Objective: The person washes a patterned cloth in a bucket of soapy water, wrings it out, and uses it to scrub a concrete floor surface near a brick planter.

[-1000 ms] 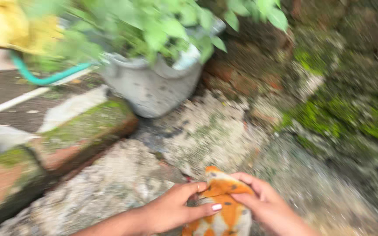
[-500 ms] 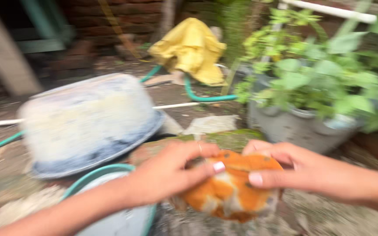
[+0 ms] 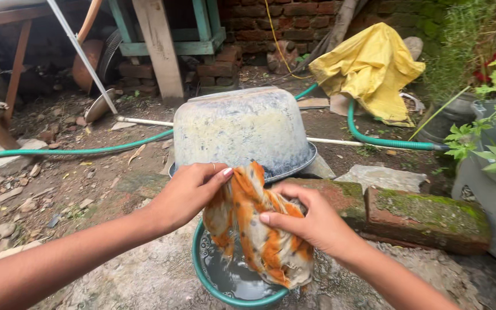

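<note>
The orange-and-white cloth [image 3: 259, 229], half a second ago bunched tight, now hangs wet between both hands above the green-rimmed basin [image 3: 225, 287] of water; left hand [image 3: 188, 192] pinches its top edge, right hand [image 3: 311, 221] grips its middle, an upturned tub [image 3: 239, 129] just behind

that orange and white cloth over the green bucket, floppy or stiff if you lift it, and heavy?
Likely floppy: the orange and white cloth sags in folds between the left hand and right hand. Probably wet, so heavyish and clingy, since its lower end hangs at the water in the green bucket.
</note>
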